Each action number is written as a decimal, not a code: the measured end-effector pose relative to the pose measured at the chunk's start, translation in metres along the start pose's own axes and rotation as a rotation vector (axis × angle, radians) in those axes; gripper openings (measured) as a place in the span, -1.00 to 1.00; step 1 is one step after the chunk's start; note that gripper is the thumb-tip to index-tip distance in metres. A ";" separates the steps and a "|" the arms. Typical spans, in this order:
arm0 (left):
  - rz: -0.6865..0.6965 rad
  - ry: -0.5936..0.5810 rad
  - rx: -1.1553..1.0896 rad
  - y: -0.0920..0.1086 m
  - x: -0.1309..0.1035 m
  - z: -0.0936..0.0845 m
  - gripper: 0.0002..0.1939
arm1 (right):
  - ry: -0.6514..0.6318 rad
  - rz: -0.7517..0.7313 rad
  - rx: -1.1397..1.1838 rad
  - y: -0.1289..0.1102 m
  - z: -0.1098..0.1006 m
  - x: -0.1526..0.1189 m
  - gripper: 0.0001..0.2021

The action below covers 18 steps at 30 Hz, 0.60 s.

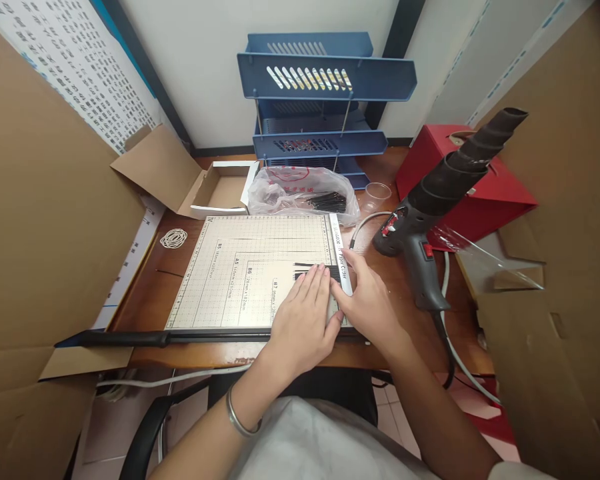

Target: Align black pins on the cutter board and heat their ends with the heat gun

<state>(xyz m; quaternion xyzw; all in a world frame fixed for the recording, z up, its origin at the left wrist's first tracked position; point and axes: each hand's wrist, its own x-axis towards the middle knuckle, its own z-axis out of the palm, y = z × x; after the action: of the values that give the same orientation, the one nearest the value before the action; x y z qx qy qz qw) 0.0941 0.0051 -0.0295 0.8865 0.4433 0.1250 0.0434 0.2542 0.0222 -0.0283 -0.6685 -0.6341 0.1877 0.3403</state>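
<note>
My left hand point(304, 312) lies flat, fingers stretched together, over a row of thin black strips point(304, 265) on the paper cutter point(200, 280). The strips lie side by side, and their right ends reach the white ruler edge point(338, 243). My right hand point(375, 303) is at that edge, thumb and index finger apart, with the thumb close to my left fingertips; its other fingers are partly hidden. Along the cutter's near side runs the lowered black blade arm point(125, 338), its handle at the left. Whether the strips are tubes or wires is hard to tell.
Behind the cutter are a plastic bag point(300, 187) of black strips, an open cardboard box point(225, 188), a clear cup point(377, 193) and blue trays point(325, 77). A heat gun point(425, 227) stands at right before a red box point(500, 183). White cord point(173, 238) lies left.
</note>
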 end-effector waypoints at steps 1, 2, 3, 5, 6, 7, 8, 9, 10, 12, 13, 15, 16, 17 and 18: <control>0.006 0.002 0.007 0.000 0.000 0.001 -0.31 | 0.003 -0.028 -0.012 0.000 0.000 0.000 -0.44; 0.009 0.003 0.013 0.000 0.000 0.001 -0.31 | 0.009 -0.054 -0.022 0.000 0.000 0.001 -0.47; 0.010 0.005 0.017 0.001 -0.001 0.001 -0.32 | 0.016 -0.075 -0.027 0.000 0.000 0.001 -0.50; 0.012 0.012 0.021 0.001 -0.001 0.001 -0.31 | 0.032 -0.096 -0.030 -0.002 0.000 0.003 -0.53; 0.010 0.017 0.022 0.001 -0.001 0.001 -0.31 | 0.038 -0.096 -0.026 -0.002 0.000 0.004 -0.54; 0.005 0.026 0.022 0.001 0.000 0.000 -0.30 | 0.040 -0.091 -0.020 -0.003 -0.001 0.006 -0.54; -0.004 0.036 0.023 0.000 0.001 -0.002 -0.30 | 0.041 -0.083 -0.011 -0.003 -0.002 0.007 -0.54; -0.015 0.042 0.026 -0.001 0.003 -0.004 -0.29 | 0.041 -0.074 0.000 -0.004 -0.003 0.008 -0.53; -0.027 0.047 0.032 -0.003 0.005 -0.006 -0.28 | 0.038 -0.062 0.013 -0.005 -0.005 0.009 -0.53; -0.046 0.041 0.049 -0.009 0.010 -0.009 -0.26 | 0.027 -0.028 0.028 -0.006 -0.008 0.012 -0.51; -0.049 0.031 0.058 -0.013 0.013 -0.011 -0.25 | 0.020 -0.008 0.023 -0.007 -0.009 0.014 -0.50; -0.048 0.001 0.066 -0.019 0.017 -0.012 -0.24 | -0.008 0.032 -0.014 -0.009 -0.009 0.018 -0.48; -0.044 -0.013 0.064 -0.021 0.018 -0.011 -0.25 | -0.022 0.043 -0.040 -0.011 -0.007 0.020 -0.47; -0.037 -0.027 0.060 -0.023 0.019 -0.011 -0.26 | -0.033 0.046 -0.069 -0.012 -0.005 0.022 -0.46; -0.029 -0.038 0.055 -0.024 0.020 -0.010 -0.28 | -0.038 0.040 -0.097 -0.013 -0.002 0.024 -0.45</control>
<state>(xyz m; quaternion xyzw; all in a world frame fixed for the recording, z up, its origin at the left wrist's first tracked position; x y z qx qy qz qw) 0.0842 0.0348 -0.0204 0.8831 0.4585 0.0952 0.0293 0.2493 0.0443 -0.0139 -0.6930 -0.6352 0.1765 0.2916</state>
